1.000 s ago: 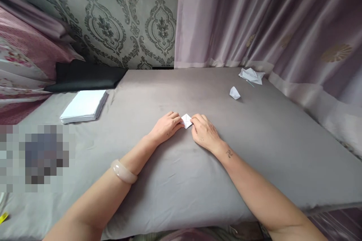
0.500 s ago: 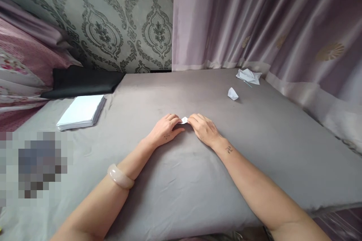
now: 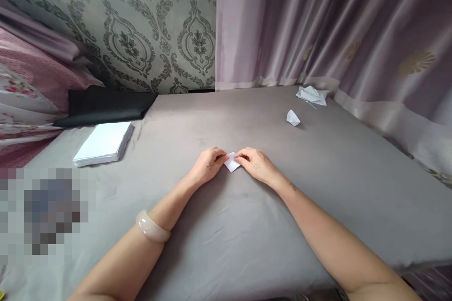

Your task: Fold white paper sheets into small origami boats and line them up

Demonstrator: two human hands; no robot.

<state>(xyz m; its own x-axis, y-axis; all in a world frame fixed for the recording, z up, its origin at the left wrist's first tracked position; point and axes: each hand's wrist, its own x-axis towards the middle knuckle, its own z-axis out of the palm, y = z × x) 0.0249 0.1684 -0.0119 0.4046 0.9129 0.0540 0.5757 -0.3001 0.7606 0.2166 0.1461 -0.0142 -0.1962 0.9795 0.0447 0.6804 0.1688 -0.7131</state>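
Between my two hands is a small folded white paper (image 3: 232, 163), which shows as a diamond shape with one corner toward me. My left hand (image 3: 211, 165) pinches its left corner between thumb and fingers. On the opposite side, my right hand (image 3: 257, 163) grips the right corner in the same way. A pale bangle (image 3: 152, 227) circles my left forearm. Both hands are low over the grey cloth (image 3: 226, 235) that covers the surface.
A stack of white paper (image 3: 104, 143) lies to the left, by a black folded cloth (image 3: 106, 106). On the far right are a folded paper piece (image 3: 293, 118), a pile of folded papers (image 3: 312, 95) and a thin stick (image 3: 311, 104). Curtains (image 3: 275, 23) hang behind.
The paper has turned from a small peaked shape seen edge-on to a wider, flatter diamond. Both hands remain on it, and the view has shifted slightly.
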